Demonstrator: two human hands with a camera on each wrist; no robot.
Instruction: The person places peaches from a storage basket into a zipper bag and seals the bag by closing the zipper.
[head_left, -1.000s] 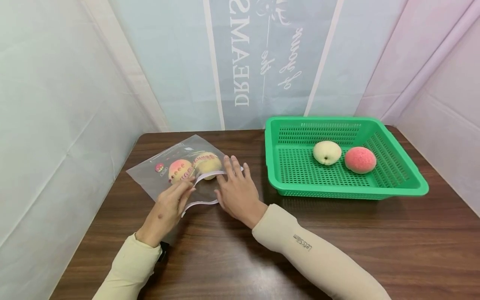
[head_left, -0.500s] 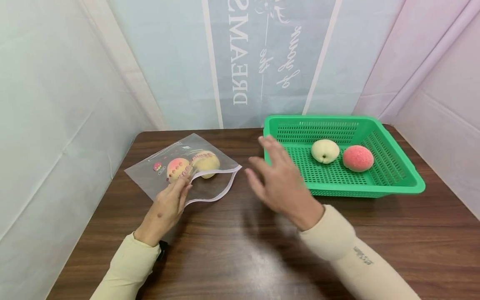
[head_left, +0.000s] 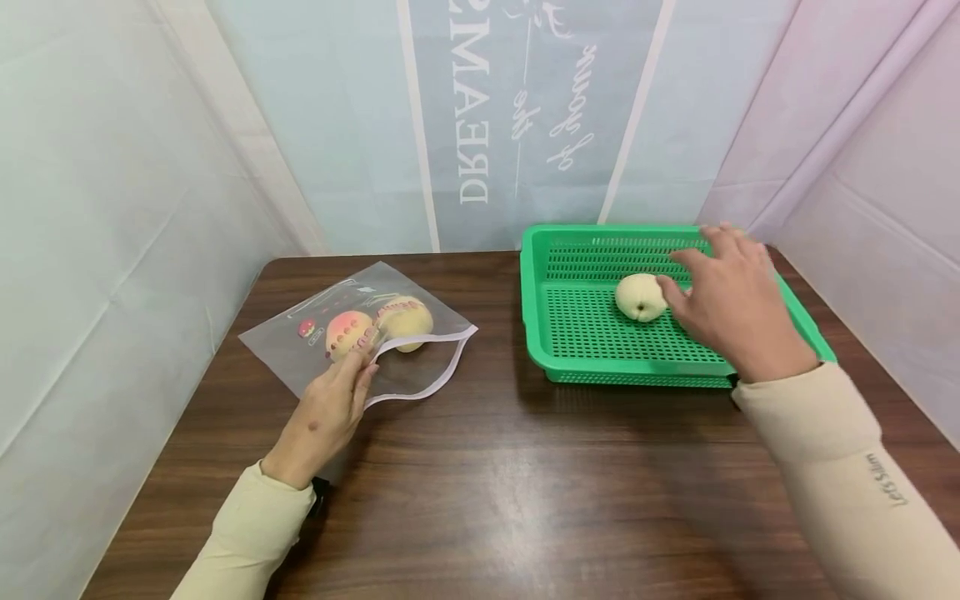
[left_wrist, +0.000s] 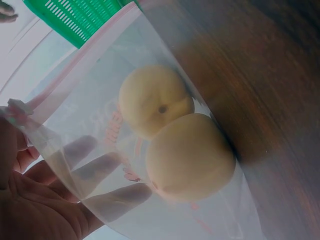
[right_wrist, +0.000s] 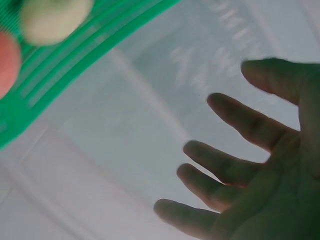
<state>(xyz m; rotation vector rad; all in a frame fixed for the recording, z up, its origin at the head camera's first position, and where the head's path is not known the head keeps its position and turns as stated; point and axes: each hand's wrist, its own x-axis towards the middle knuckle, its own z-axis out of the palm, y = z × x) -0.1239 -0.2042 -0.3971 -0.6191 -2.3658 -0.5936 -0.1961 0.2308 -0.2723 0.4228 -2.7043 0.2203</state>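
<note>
My left hand (head_left: 322,421) pinches the mouth edge of a clear printed zip bag (head_left: 405,382), which lies on the table with its mouth parted. Inside the bag are two peach-like fruits: one pink and yellow (head_left: 348,331), the other pale yellow (head_left: 411,321). In the left wrist view both fruits (left_wrist: 190,157) show through the film, with several fingers (left_wrist: 120,200) behind it. Over the green basket (head_left: 637,367) hovers my right hand (head_left: 738,304), fingers spread and holding nothing. A cream fruit (head_left: 637,297) sits in the basket; the pink-red one (right_wrist: 7,65) is mostly hidden behind that hand in the head view.
The dark wooden table (head_left: 480,492) carries the bag at left and the basket at right. A printed cloth backdrop (head_left: 495,125) hangs along its far edge, with white cloth walls (head_left: 112,208) at the sides.
My right hand has let go of the bag's mouth and moved right, over the basket. The left hand has kept its hold on the bag. The bag's right corner is uncovered now.
</note>
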